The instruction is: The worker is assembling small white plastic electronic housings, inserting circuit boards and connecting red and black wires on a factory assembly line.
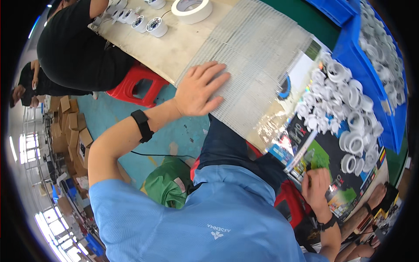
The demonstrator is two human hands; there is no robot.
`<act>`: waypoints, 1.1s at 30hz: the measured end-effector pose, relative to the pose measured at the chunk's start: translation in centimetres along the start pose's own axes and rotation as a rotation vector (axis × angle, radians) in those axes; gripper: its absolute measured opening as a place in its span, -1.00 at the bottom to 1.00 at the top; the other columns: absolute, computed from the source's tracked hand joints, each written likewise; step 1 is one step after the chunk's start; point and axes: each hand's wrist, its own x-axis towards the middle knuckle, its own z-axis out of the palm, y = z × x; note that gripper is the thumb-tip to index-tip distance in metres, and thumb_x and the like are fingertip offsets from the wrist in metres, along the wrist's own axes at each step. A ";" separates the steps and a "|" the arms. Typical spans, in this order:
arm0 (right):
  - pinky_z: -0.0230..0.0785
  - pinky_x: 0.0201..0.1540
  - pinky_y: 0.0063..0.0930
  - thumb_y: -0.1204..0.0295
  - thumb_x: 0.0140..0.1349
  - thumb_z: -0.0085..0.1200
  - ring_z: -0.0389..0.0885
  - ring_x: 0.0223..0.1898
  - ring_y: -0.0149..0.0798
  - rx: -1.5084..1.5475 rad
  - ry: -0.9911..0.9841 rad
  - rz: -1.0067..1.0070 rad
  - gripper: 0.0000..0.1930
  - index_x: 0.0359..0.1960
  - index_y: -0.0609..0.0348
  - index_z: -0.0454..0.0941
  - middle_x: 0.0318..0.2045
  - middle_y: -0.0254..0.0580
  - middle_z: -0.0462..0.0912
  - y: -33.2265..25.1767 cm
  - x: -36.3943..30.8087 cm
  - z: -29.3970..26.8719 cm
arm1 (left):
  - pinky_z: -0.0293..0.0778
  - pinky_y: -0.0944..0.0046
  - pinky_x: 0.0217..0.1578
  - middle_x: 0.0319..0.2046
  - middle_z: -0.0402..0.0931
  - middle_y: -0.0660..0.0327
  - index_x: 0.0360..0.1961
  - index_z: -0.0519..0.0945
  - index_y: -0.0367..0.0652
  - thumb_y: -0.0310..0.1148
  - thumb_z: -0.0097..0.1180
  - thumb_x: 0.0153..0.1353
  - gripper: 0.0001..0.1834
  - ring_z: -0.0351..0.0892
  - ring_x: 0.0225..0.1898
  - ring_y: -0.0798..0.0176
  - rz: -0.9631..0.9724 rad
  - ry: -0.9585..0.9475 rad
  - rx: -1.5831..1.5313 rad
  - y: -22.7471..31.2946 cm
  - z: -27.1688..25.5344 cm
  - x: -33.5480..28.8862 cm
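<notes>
My left hand (203, 88) lies with fingers spread on the near left edge of a translucent ribbed plastic sheet (257, 52), which covers the middle of the table. Lower right, my right hand (316, 188) is curled, fingers together, over the near edge of a dark printed sheet (325, 148). What it grips, if anything, is hidden. Beyond that hand, a pile of white and clear plastic rings (353, 98) is heaped on the printed sheets. A blue ring-shaped thing (285, 88) shows at the right edge of the ribbed sheet.
A blue bin (355, 56) full of similar clear parts stands at the far right. A wide white tape roll (191, 9) and several white cylindrical parts (156, 27) sit at the back left. A co-worker's dark sleeve (72, 39), red stool (137, 85) and green bag (166, 183) are left.
</notes>
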 end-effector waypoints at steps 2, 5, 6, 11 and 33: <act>0.18 -0.40 -0.20 0.63 -0.07 0.11 0.37 -0.46 -0.02 0.028 -0.042 -0.004 -0.80 -0.38 0.19 0.41 -0.47 -0.11 0.39 0.3 0.0 0.1 | 0.22 0.02 0.03 0.17 0.28 -0.03 0.13 0.41 -0.23 -0.04 -0.05 0.07 -0.35 0.27 0.16 -0.11 -0.014 -0.012 -0.007 -0.3 0.2 -0.2; 0.15 -0.36 -0.18 0.57 -0.03 0.07 0.35 -0.44 -0.04 0.066 -0.113 0.018 -0.83 -0.38 0.14 0.40 -0.45 -0.14 0.37 0.9 -0.2 0.3 | 0.25 0.00 0.01 0.16 0.30 -0.03 0.12 0.43 -0.21 0.01 -0.09 0.10 -0.36 0.31 0.14 -0.11 -0.047 -0.044 -0.024 -0.5 0.6 -0.2; 0.14 -0.34 -0.17 0.52 0.00 0.05 0.34 -0.43 -0.06 0.075 -0.141 0.039 -0.86 -0.38 0.11 0.39 -0.45 -0.17 0.36 1.0 -0.3 0.2 | 0.25 0.00 0.01 0.16 0.31 -0.02 0.12 0.43 -0.20 0.01 -0.10 0.10 -0.36 0.32 0.14 -0.10 -0.046 -0.051 -0.038 -0.5 0.5 -0.2; 0.08 -0.32 -0.17 0.40 0.14 -0.04 0.30 -0.43 -0.06 0.084 -0.272 0.042 -0.91 -0.40 0.06 0.32 -0.46 -0.14 0.31 1.6 -0.4 0.2 | 0.26 0.02 0.00 0.17 0.33 0.04 0.12 0.45 -0.14 0.02 -0.07 0.09 -0.38 0.33 0.15 -0.06 -0.083 -0.072 -0.116 -1.3 0.5 0.0; 0.42 -0.33 -0.26 0.49 0.11 0.09 0.57 -0.38 -0.07 0.407 -0.523 0.506 -0.84 -0.26 0.18 0.46 -0.46 -0.12 0.55 -6.2 25.1 -10.2 | 0.22 -0.03 0.06 0.12 0.23 -0.05 0.06 0.40 -0.25 -0.29 0.15 -0.01 -0.44 0.23 0.13 -0.10 -0.194 -0.267 -0.563 -4.0 -5.6 4.0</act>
